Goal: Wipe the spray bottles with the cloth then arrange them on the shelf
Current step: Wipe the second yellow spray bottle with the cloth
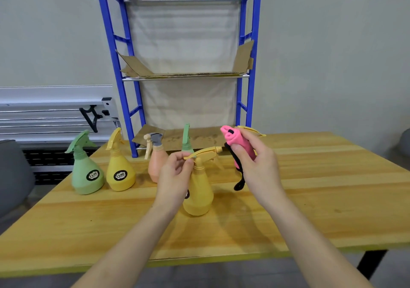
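A yellow spray bottle (198, 190) stands upright on the wooden table (310, 199) in front of me. My left hand (175, 177) pinches the back of its spray head. My right hand (257, 163) holds a rolled pink cloth (238, 145) with a black edge, raised just right of the nozzle and apart from the bottle. Further left stand a green bottle (87, 172), a second yellow bottle (119, 168) and a peach bottle (156, 159). Another green bottle (187, 141) shows behind my left hand. A yellow trigger (253, 130) peeks out behind the cloth.
A blue metal shelf (250, 70) stands at the table's far edge, its middle and bottom levels lined with cardboard (188, 74). Grey rails and a black bracket (91, 116) lie on the left beyond the table. A grey chair (13, 177) sits at the left edge.
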Motion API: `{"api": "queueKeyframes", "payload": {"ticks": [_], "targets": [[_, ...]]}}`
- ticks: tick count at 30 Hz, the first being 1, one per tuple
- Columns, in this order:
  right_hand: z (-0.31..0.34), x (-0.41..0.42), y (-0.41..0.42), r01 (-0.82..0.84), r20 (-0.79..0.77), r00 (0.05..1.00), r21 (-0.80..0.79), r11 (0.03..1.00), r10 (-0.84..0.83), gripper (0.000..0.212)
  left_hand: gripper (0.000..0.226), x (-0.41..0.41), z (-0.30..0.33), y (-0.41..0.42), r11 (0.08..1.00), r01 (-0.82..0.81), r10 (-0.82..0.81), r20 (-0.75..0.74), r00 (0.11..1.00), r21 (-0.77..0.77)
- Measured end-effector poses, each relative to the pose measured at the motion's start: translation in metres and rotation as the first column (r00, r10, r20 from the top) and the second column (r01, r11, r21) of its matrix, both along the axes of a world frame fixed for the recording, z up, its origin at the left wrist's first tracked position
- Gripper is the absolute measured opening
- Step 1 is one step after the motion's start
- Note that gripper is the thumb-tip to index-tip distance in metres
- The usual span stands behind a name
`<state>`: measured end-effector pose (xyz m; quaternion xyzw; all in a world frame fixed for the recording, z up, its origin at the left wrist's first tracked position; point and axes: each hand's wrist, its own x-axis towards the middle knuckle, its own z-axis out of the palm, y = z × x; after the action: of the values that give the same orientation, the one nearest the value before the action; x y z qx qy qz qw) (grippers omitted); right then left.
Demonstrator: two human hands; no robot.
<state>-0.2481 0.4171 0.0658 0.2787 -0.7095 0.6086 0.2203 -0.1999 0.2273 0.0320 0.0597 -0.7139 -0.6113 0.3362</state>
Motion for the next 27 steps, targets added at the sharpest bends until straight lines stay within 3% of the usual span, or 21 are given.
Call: {"api": "queueKeyframes", "payload": {"ticks": [8,13,17,20,27], "targets": [[0.007,0.0,-0.022,0.072,-0.232,0.973,0.22,0.973,-0.02,0.033,0.034,0.012,-0.012,-0.005,0.992,0.126,-0.126,0.021,0.992,0.021],[0.015,-0.002,-0.026,0.181,-0.386,0.922,0.397,0.9,-0.015,0.038,0.02,0.012,-0.024,-0.012,0.983,0.135,-0.128,0.067,0.99,-0.12],[0.02,-0.005,-0.027,0.084,-0.335,0.921,0.668,0.739,0.198,0.042,0.016,0.012,-0.023,-0.014,0.975,0.127,-0.114,0.081,0.99,-0.184],[0.024,-0.002,-0.028,0.032,-0.303,0.921,0.684,0.729,0.245,0.036,0.018,0.014,-0.023,-0.014,0.973,0.114,-0.1,0.082,0.992,-0.202],[0.026,-0.013,-0.031,0.112,-0.292,0.942,0.737,0.667,0.165,0.037,0.022,0.013,-0.027,-0.01,0.961,0.057,-0.049,0.038,0.998,-0.271]]}}
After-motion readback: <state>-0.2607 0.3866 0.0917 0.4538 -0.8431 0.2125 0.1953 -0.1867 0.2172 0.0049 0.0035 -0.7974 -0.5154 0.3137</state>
